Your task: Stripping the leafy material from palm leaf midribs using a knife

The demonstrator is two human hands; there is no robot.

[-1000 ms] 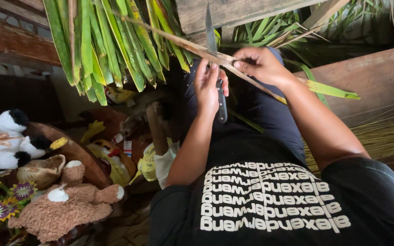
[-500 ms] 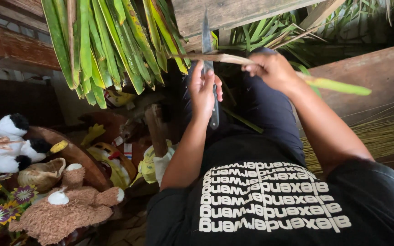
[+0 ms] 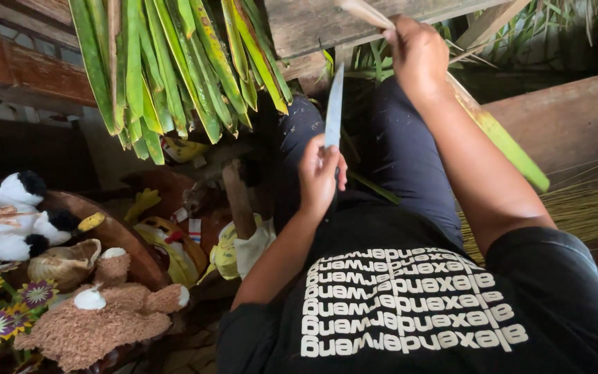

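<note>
My left hand (image 3: 320,173) grips the handle of a knife (image 3: 333,105) whose bare blade points up and away over my lap. Farther out and higher, my right hand (image 3: 418,54) is closed on a long palm leaf strip (image 3: 503,142). Its green end trails down past my right forearm. Its dry tan end sticks out above my fist. The blade and the leaf strip are apart.
A bunch of green palm leaves (image 3: 174,62) hangs at upper left under a wooden beam (image 3: 354,17). Stuffed toys (image 3: 98,312), a small basket (image 3: 64,262) and woven flowers lie at lower left. Thin dry leaf ribs (image 3: 590,201) are piled on a plank at right.
My right hand has swung the leaf strip up and away from the blade. My left hand has drawn the knife back toward my body and lower.
</note>
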